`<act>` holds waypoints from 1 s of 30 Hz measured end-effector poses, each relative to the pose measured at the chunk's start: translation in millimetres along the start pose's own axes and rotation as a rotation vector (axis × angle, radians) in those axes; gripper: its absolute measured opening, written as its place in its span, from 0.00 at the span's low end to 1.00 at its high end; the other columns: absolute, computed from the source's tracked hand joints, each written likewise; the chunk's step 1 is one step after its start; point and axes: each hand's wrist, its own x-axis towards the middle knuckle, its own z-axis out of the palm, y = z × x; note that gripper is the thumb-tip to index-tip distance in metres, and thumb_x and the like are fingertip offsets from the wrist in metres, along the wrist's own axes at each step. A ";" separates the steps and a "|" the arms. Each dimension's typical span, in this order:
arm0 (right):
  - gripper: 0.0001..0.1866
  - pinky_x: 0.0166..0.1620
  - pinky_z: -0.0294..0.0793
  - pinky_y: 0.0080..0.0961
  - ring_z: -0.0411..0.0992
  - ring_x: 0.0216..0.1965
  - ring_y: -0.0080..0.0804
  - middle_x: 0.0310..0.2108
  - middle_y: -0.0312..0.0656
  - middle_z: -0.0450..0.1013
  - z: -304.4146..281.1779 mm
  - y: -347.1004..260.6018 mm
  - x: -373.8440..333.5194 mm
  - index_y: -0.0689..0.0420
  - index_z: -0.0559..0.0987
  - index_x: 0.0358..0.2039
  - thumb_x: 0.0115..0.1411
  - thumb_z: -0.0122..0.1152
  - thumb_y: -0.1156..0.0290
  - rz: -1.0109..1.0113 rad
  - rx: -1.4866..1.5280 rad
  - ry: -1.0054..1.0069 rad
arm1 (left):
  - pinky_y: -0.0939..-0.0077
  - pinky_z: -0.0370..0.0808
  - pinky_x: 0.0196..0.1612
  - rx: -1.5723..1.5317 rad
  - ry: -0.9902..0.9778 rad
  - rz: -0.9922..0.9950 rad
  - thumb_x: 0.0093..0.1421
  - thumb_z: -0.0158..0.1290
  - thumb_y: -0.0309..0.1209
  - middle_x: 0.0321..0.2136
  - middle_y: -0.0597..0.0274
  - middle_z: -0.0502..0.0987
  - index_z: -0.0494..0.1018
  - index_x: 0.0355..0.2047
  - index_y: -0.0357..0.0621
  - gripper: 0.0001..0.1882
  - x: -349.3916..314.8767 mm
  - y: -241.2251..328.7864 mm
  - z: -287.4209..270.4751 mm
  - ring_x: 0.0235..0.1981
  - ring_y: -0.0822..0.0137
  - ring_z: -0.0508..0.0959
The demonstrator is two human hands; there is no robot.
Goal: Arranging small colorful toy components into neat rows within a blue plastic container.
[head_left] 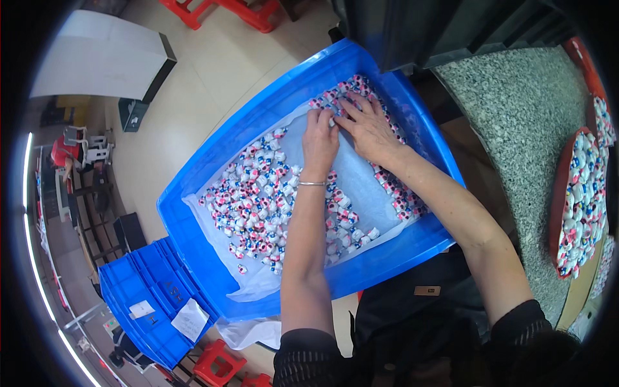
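Note:
A large blue plastic bin (225, 138) lies in front of me, lined with white paper (367, 187). Small white figurines (258, 206) with pink, blue and black markings lie in a loose heap on its left part. More figurines are packed closely along the far and right walls. My left hand (320, 145) is at the far end with its fingers bent and close together; a small white piece shows by its fingertips. Beside it, my right hand (373, 132) rests over the packed figurines, fingers spread and touching them. The fingertips of both hands are partly hidden.
A speckled grey stone counter (500, 103) runs along the right, with a red tray (560, 213) full of figurines on it. Blue crates (145, 284) stand at the lower left. Red stools (219, 362) stand on the floor. Dark ribbed crates (464, 29) rise at the back right.

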 end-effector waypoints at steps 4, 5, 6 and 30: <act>0.23 0.66 0.48 0.60 0.49 0.68 0.50 0.65 0.48 0.58 -0.8 0.3 -1.6 0.52 0.76 0.53 0.54 0.55 0.77 0.012 -0.016 -0.035 | 0.63 0.76 0.35 -0.056 0.025 -0.027 0.52 0.59 0.23 0.38 0.55 0.73 0.73 0.38 0.42 0.12 -6.7 -11.3 -23.3 0.33 0.55 0.77; 0.23 0.66 0.48 0.60 0.48 0.68 0.51 0.65 0.48 0.58 -0.9 0.3 -0.6 0.52 0.76 0.53 0.55 0.55 0.77 0.022 -0.002 -0.023 | 0.63 0.76 0.36 0.169 0.067 -0.025 0.53 0.57 0.24 0.37 0.55 0.73 0.74 0.37 0.42 0.10 -8.8 -20.0 -35.3 0.34 0.54 0.77; 0.23 0.66 0.48 0.60 0.48 0.68 0.51 0.65 0.48 0.58 -1.4 0.3 -0.7 0.53 0.76 0.53 0.55 0.55 0.77 0.034 0.005 -0.004 | 0.62 0.76 0.37 0.391 0.107 -0.020 0.53 0.56 0.24 0.37 0.54 0.73 0.74 0.36 0.42 0.09 -10.0 -28.5 -45.1 0.35 0.53 0.77; 0.21 0.67 0.46 0.59 0.48 0.68 0.51 0.65 0.48 0.58 -10.1 -1.3 -19.3 0.51 0.78 0.50 0.54 0.58 0.76 0.050 0.023 -0.038 | 0.74 0.77 0.31 -0.343 -0.075 -0.242 0.55 0.62 0.26 0.37 0.55 0.79 0.76 0.41 0.38 0.13 -11.0 -2.4 2.1 0.29 0.68 0.81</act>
